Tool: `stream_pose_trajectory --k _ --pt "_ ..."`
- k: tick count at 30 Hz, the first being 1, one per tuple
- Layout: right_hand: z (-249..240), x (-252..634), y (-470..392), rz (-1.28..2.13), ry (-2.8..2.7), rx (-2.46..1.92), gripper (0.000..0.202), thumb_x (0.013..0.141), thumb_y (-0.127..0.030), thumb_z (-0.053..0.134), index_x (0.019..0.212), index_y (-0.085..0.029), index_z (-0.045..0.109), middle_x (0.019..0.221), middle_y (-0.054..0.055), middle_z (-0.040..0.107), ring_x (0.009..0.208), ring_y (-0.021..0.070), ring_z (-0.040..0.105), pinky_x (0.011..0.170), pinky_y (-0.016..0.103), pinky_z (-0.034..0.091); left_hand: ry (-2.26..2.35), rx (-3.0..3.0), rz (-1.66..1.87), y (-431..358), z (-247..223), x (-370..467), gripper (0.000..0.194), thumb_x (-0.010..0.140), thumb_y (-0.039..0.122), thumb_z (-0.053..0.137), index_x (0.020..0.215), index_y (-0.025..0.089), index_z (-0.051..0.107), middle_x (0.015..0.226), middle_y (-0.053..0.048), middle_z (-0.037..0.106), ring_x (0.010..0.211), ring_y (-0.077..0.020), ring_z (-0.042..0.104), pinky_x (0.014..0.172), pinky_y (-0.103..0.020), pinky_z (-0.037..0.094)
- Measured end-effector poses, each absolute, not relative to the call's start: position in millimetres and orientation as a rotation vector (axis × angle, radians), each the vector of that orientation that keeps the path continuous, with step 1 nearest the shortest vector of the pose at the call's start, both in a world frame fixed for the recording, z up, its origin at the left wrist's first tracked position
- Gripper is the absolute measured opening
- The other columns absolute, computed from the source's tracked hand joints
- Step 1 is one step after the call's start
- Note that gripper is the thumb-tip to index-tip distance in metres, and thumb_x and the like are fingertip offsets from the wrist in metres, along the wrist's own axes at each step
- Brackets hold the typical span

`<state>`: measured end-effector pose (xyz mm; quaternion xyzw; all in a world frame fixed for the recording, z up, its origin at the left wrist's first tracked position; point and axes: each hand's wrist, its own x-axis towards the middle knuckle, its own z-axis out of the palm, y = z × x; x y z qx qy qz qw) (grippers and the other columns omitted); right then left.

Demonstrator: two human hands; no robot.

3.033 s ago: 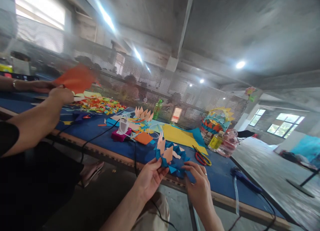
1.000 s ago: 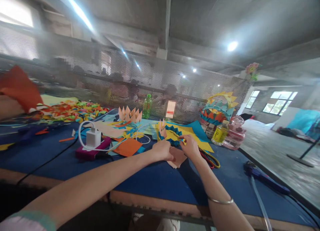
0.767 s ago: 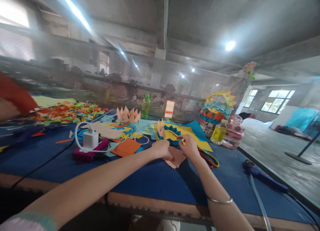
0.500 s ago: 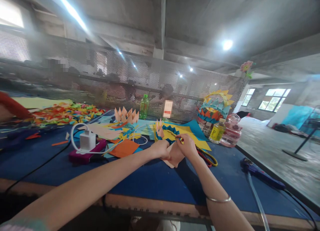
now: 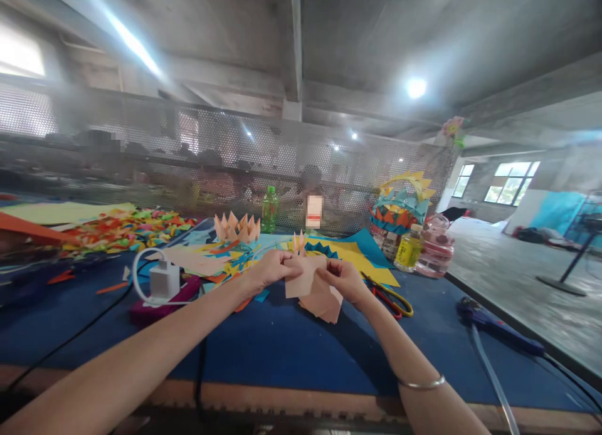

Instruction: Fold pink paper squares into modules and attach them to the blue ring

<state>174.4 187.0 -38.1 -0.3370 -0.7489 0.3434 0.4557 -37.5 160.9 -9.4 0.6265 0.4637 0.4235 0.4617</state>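
Note:
Between my two hands a square sheet of peach paper (image 5: pixel 301 284) is held up above the table. My left hand (image 5: pixel 273 269) pinches its upper left corner, and my right hand (image 5: pixel 342 279) pinches its right edge. Under it lies a small stack of peach paper (image 5: pixel 324 304). Just behind, folded peach points (image 5: pixel 299 242) stand beside a blue zigzag paper strip (image 5: pixel 324 247), on yellow paper (image 5: pixel 364 256). A finished-looking peach paper crown (image 5: pixel 237 228) stands farther left.
Scissors (image 5: pixel 395 303) with red and yellow handles lie right of my hands. A glue gun (image 5: pixel 498 328) with a glue stick rests at the right edge. A white charger (image 5: pixel 164 281) sits on a purple power strip at left. Bottles (image 5: pixel 409 250) and stacked paper crowns (image 5: pixel 402 203) stand behind.
Both hands have lifted a square peach sheet off the stack and spread it between them. My left hand has moved left and up. The view has shifted slightly.

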Motion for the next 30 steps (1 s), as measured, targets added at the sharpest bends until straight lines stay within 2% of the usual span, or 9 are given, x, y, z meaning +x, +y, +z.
stream_pose_trajectory --k 6,10,12,14,17,19,22,27,30 --pt "-43.0 171.8 190.2 0.875 -1.749 -0.822 0.043 0.070 -0.060 0.067 0.068 -0.018 0.060 0.062 0.001 0.059 0.058 0.0134 0.051 0.053 0.024 0.040 0.992 1.293 0.949 152.6 -16.9 -41.3 0.042 0.051 0.035 0.088 0.081 0.013 0.070 0.085 -0.009 0.073 0.076 -0.0202 0.068 0.072 -0.031 0.056" --pt "-44.9 166.4 186.9 0.901 -1.737 -0.796 0.040 0.068 -0.056 0.070 0.073 -0.018 0.062 0.064 0.001 0.063 0.060 0.0148 0.055 0.055 0.026 0.044 0.979 1.200 0.977 153.9 -24.2 -42.5 0.031 0.056 0.024 0.087 0.078 0.011 0.070 0.079 -0.009 0.073 0.071 -0.0187 0.068 0.065 -0.028 0.058" --pt "-44.7 163.8 184.8 0.901 -1.727 -0.785 0.038 0.072 -0.053 0.067 0.084 -0.017 0.062 0.064 0.001 0.063 0.058 0.0144 0.055 0.054 0.025 0.044 0.976 1.164 1.017 155.4 -24.8 -43.7 0.022 0.060 0.017 0.084 0.076 0.011 0.070 0.076 -0.008 0.073 0.070 -0.0177 0.068 0.063 -0.026 0.059" --pt "-42.8 162.7 182.5 0.884 -1.704 -0.776 0.038 0.080 -0.047 0.058 0.103 -0.017 0.059 0.067 0.001 0.064 0.056 0.0130 0.053 0.052 0.024 0.042 0.971 1.130 1.055 156.2 -22.9 -45.3 0.016 0.063 0.011 0.080 0.075 0.011 0.070 0.076 -0.008 0.073 0.069 -0.0171 0.069 0.062 -0.025 0.059" --pt "-38.0 163.2 178.9 0.843 -1.697 -0.749 0.041 0.084 -0.035 0.048 0.122 -0.020 0.050 0.084 0.003 0.068 0.060 0.0116 0.054 0.053 0.022 0.041 0.960 1.082 1.095 155.7 -18.0 -47.3 0.013 0.068 0.005 0.075 0.079 0.011 0.070 0.078 -0.008 0.074 0.069 -0.0163 0.070 0.063 -0.024 0.060" --pt "-35.5 163.4 176.4 0.813 -1.733 -0.731 0.040 0.078 -0.029 0.052 0.117 -0.021 0.055 0.098 0.005 0.068 0.067 0.0115 0.056 0.058 0.023 0.043 0.953 1.059 1.103 154.5 -15.1 -47.5 0.014 0.069 0.003 0.072 0.080 0.011 0.070 0.077 -0.008 0.074 0.066 -0.0155 0.070 0.062 -0.023 0.060" --pt "-34.4 161.6 173.1 0.772 -1.792 -0.730 0.031 0.069 -0.026 0.064 0.100 -0.021 0.068 0.101 0.005 0.068 0.077 0.0136 0.058 0.063 0.024 0.045 0.942 1.046 1.095 151.9 -12.2 -45.8 0.014 0.069 0.001 0.071 0.080 0.010 0.070 0.075 -0.008 0.074 0.063 -0.0150 0.069 0.060 -0.022 0.059" --pt "-35.5 158.7 172.8 0.732 -1.797 -0.749 0.026 0.065 -0.038 0.076 0.083 -0.019 0.073 0.093 0.006 0.069 0.081 0.0174 0.059 0.065 0.026 0.044 0.925 1.058 1.050 148.7 -12.9 -43.8 0.014 0.069 0.002 0.072 0.081 0.010 0.071 0.075 -0.008 0.074 0.066 -0.0167 0.071 0.062 -0.022 0.059" --pt "-35.7 160.1 175.7 0.727 -1.769 -0.758 0.029 0.068 -0.047 0.074 0.066 -0.019 0.068 0.076 0.004 0.067 0.075 0.0171 0.058 0.065 0.027 0.043 0.924 1.074 0.998 149.4 -14.7 -44.1 0.013 0.071 0.003 0.072 0.083 0.008 0.071 0.080 -0.013 0.075 0.074 -0.0202 0.073 0.064 -0.023 0.059"
